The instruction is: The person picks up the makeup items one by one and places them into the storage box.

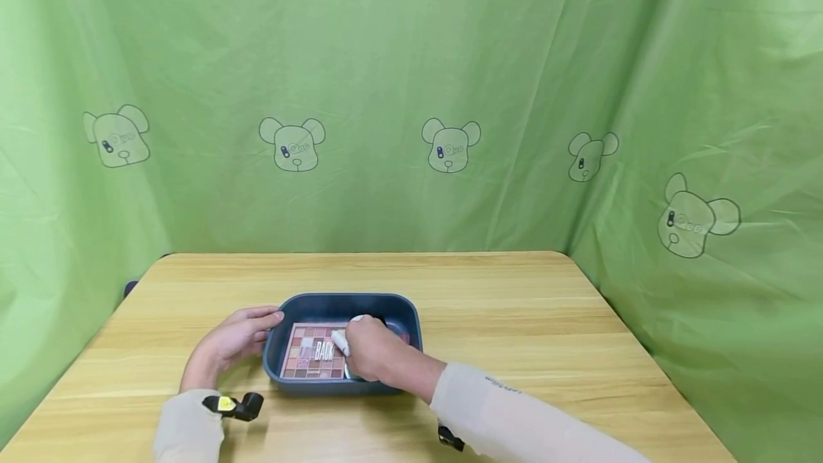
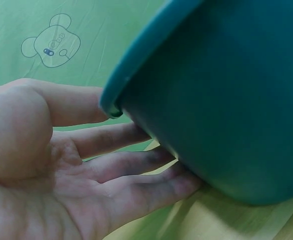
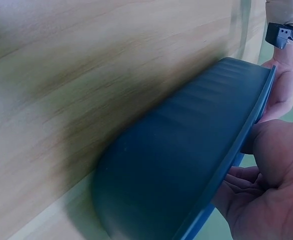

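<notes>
A dark blue rectangular basin with rounded corners stands on the wooden table. Inside, on the left, lies a pink makeup palette with a grid of colours and the letters "BACK". My left hand touches the basin's left end; in the left wrist view its straight fingers rest against the outer wall. My right hand reaches over the near rim into the basin. It grips a small white tube-like thing, partly hidden by the hand. In the right wrist view the basin wall hides the fingertips.
Beside the right hand in the basin, a dark item shows in part. The wooden table extends around the basin. Green curtains with bear-head prints hang behind and at both sides.
</notes>
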{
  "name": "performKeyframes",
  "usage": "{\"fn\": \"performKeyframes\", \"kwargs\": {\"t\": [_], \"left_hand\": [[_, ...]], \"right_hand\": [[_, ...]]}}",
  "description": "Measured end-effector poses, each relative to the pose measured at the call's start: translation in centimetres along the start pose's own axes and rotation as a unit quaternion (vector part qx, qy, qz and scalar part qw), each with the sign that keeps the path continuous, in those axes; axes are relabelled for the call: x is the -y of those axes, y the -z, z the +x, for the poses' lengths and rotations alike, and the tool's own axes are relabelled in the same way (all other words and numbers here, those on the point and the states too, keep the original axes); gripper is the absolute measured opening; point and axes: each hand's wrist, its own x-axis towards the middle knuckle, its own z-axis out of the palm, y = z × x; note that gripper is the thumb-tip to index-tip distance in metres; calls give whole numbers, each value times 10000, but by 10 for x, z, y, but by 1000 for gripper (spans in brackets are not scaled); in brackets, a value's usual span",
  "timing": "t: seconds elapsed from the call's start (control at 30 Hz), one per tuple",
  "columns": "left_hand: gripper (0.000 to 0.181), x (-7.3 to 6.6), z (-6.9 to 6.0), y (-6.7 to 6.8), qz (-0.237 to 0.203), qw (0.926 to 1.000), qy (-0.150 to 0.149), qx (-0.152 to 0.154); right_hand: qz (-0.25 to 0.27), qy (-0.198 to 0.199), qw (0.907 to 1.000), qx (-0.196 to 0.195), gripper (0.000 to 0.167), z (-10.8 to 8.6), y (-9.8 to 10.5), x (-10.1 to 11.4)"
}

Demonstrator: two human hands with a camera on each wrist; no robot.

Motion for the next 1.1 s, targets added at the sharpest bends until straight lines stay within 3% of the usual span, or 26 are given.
{"fn": "performKeyframes", "kwargs": {"t": [0.6, 0.9, 1.1], "left_hand": [[64, -1, -1, -1, 70, 10000, -15, -25], [64, 0, 0, -1, 48, 10000, -8, -36], [64, -1, -1, -2, 63, 9999, 26, -81]], "right_hand": [[-42, -45, 10000, -8, 15, -1, 3, 1], [601, -195, 9980, 84, 9, -5, 13, -5], [889, -230, 9958, -28, 14, -6, 22, -17]]}}
